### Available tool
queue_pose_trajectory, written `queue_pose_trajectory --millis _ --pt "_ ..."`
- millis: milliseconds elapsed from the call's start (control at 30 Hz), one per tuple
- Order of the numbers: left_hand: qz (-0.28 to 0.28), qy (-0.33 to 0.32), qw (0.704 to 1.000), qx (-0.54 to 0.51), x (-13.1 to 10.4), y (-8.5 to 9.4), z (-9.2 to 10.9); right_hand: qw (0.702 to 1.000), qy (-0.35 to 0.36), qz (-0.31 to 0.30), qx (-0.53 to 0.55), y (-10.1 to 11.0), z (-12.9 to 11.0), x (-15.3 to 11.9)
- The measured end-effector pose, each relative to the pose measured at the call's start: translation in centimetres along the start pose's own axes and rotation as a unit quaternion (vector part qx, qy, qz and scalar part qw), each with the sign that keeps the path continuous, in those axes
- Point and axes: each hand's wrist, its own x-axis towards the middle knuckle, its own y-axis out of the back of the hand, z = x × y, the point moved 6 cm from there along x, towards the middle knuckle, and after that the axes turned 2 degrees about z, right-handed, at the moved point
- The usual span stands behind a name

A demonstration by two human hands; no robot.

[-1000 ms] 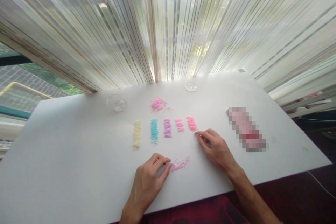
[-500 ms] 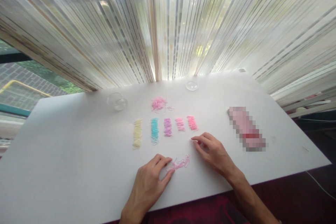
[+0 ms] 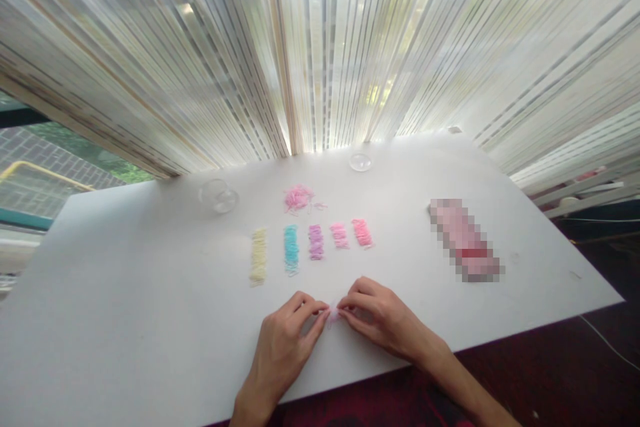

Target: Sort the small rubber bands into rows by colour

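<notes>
Both hands meet low in the middle of the white table (image 3: 165,320). My left hand (image 3: 290,337) is closed in a pinch at the left side of a small bunch of pale pink rubber bands (image 3: 333,317). From the right, my right hand (image 3: 383,313) pinches at the same bunch, its fingertips just short of the left ones. The fingers hide most of the bunch. Beyond the hands, small bands lie in neat stacks: yellow (image 3: 258,257), blue (image 3: 291,250), purple (image 3: 316,242), light pink (image 3: 339,235) and deeper pink (image 3: 362,233).
A loose pink heap of bands (image 3: 298,198) lies behind the stacks. A clear round container (image 3: 219,196) stands back left, and a clear round lid (image 3: 361,162) near the curtain (image 3: 320,47). A blurred pink flat object (image 3: 465,240) lies on the right.
My right hand has moved left and down from beside the deeper pink stack to the pale pink bands, closing its fingers there. My left fingertips have come together.
</notes>
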Motion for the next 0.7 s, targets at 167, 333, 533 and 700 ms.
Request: queue_pose_trajectory --millis 167,333,533,700 --pt "0.013 -0.012 1.000 0.006 0.1 0.1 0.1 1.000 0.010 0.027 0.008 1.0 -0.3 0.2" --pt "0.019 -0.014 0.999 0.024 0.0 -0.3 -0.3 0.991 -0.003 0.136 -0.008 3.5 0.8 0.6" --pt "0.020 -0.009 0.999 0.049 0.1 -0.6 -0.4 0.964 -0.052 0.243 -0.093 6.5 3.8 1.1" --pt "0.016 -0.006 0.999 0.042 0.1 -0.5 -0.3 0.954 -0.069 0.256 -0.139 7.5 5.6 1.5"
